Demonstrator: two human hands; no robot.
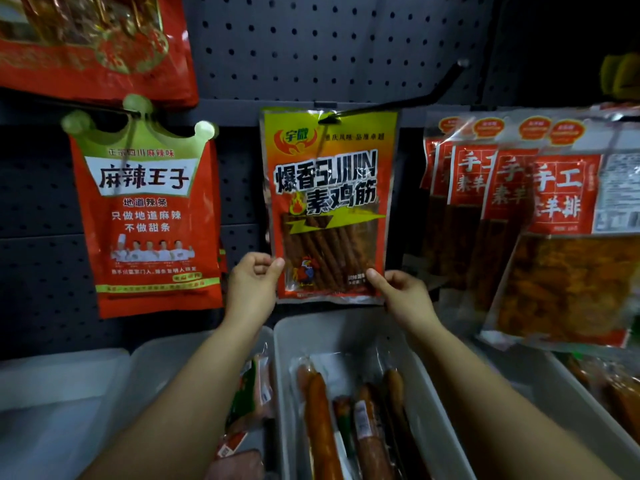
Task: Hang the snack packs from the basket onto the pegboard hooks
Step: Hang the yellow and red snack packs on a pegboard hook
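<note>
Head view: the dark pegboard (329, 39) fills the background, with white bins (426, 393) of sausages below. An orange-and-yellow snack pack (329, 202) hangs by its top hole on a black hook (388, 107), between a red crown-topped pack (149, 220) and clear-topped packs (519, 209). The left hand (251, 285) pinches its lower left corner, the right hand (401, 292) its lower right.

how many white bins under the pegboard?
4. Far left bin; next bin, behind the left forearm; centre bin, holding sausages; right bin, cut by the frame edge. More may lie out of view.
</note>
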